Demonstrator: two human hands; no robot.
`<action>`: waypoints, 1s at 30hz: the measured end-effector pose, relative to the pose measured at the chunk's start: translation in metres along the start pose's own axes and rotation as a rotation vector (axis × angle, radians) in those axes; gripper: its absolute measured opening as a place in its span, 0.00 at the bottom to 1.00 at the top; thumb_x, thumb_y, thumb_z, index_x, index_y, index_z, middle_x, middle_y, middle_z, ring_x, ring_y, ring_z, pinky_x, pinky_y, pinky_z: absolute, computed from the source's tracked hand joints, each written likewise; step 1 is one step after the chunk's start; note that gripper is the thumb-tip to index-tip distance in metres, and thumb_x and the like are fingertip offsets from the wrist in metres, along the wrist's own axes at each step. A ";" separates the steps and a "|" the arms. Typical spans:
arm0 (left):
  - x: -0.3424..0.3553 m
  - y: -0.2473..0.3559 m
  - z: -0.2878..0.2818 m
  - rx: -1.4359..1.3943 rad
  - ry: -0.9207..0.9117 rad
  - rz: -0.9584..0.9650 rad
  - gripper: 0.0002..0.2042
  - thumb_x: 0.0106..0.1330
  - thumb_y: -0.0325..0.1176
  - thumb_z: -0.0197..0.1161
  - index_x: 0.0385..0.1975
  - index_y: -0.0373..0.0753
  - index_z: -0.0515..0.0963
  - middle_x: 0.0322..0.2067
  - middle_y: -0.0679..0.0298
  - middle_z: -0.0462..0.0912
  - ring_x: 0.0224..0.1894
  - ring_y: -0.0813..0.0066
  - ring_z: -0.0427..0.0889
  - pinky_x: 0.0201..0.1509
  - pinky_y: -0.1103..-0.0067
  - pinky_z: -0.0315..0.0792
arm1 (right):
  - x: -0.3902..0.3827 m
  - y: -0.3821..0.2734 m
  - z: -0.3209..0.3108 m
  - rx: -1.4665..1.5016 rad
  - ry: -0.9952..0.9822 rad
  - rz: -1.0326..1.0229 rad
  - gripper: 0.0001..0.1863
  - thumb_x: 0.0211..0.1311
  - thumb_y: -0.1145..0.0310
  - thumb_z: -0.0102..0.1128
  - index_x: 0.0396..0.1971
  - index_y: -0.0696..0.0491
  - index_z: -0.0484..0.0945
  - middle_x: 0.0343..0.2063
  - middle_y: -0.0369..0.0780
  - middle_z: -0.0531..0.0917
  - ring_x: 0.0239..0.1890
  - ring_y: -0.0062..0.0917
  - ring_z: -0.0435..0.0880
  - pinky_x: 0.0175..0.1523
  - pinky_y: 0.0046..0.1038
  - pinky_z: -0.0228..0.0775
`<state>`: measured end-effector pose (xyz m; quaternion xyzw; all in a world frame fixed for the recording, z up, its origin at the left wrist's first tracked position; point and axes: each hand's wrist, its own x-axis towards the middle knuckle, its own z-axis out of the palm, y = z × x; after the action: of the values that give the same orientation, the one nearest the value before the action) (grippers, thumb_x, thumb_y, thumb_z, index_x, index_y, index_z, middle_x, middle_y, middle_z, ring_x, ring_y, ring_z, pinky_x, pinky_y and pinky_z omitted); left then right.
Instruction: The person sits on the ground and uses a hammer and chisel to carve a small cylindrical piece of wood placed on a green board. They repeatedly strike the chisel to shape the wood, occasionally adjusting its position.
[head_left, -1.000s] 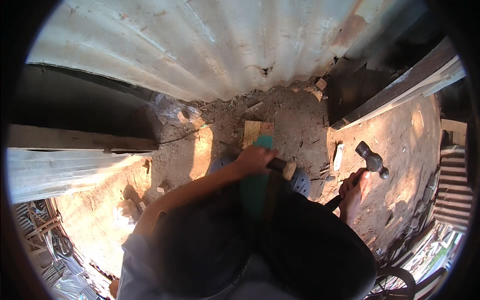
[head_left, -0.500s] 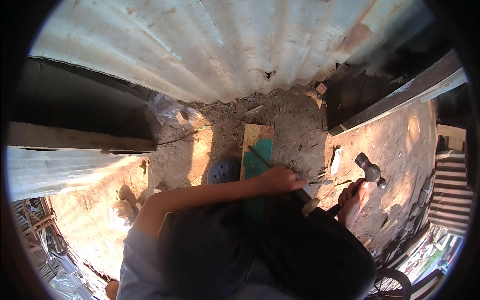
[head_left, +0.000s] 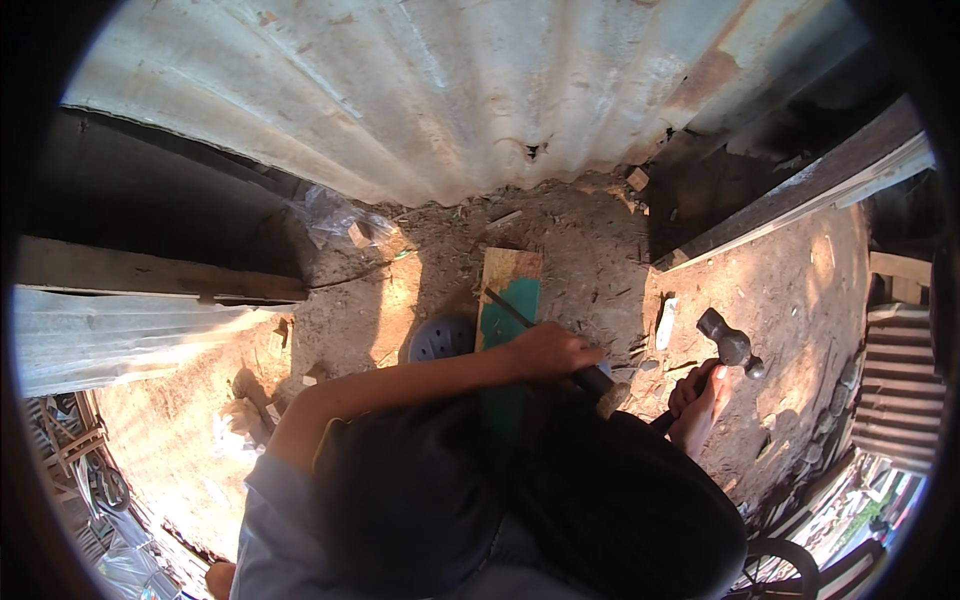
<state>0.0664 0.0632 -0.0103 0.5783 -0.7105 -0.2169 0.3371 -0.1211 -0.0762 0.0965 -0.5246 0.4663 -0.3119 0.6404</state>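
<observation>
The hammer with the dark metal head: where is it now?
In the head view, the hammer is right of centre, held in the right hand, to the right of the green-painted wooden board.

Warm sunlight is bleaching the dirt floor (head_left: 597, 262) at left and brightening it at right, while shade is covering the middle. The hammer (head_left: 733, 345) is showing dark against lit ground. Black trousers (head_left: 620, 500) are swallowing detail; fisheye distortion is bending outer edges, and blackness is ringing the view.
</observation>
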 end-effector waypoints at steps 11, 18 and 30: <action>0.002 0.003 -0.006 -0.031 -0.026 -0.015 0.24 0.38 0.33 0.73 0.37 0.40 0.71 0.26 0.60 0.78 0.31 0.57 0.81 0.31 0.66 0.74 | -0.002 -0.002 0.001 0.002 -0.016 -0.003 0.18 0.71 0.51 0.43 0.29 0.50 0.63 0.12 0.29 0.56 0.09 0.11 0.49 0.12 0.16 0.41; 0.010 0.003 -0.011 0.010 0.051 -0.085 0.19 0.44 0.36 0.68 0.36 0.40 0.72 0.25 0.60 0.79 0.31 0.56 0.82 0.32 0.65 0.76 | -0.003 -0.003 0.002 -0.002 -0.028 -0.014 0.18 0.72 0.51 0.42 0.29 0.50 0.62 0.12 0.29 0.56 0.10 0.10 0.49 0.12 0.16 0.41; -0.014 -0.043 -0.011 0.038 0.195 -0.508 0.26 0.42 0.38 0.69 0.43 0.34 0.73 0.30 0.52 0.79 0.36 0.49 0.79 0.41 0.63 0.74 | -0.005 0.024 -0.007 -0.028 -0.141 -0.016 0.17 0.72 0.52 0.41 0.29 0.49 0.63 0.12 0.28 0.57 0.10 0.11 0.49 0.14 0.17 0.38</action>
<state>0.1048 0.0678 -0.0367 0.7625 -0.5107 -0.2244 0.3278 -0.1316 -0.0686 0.0748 -0.5580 0.4200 -0.2726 0.6618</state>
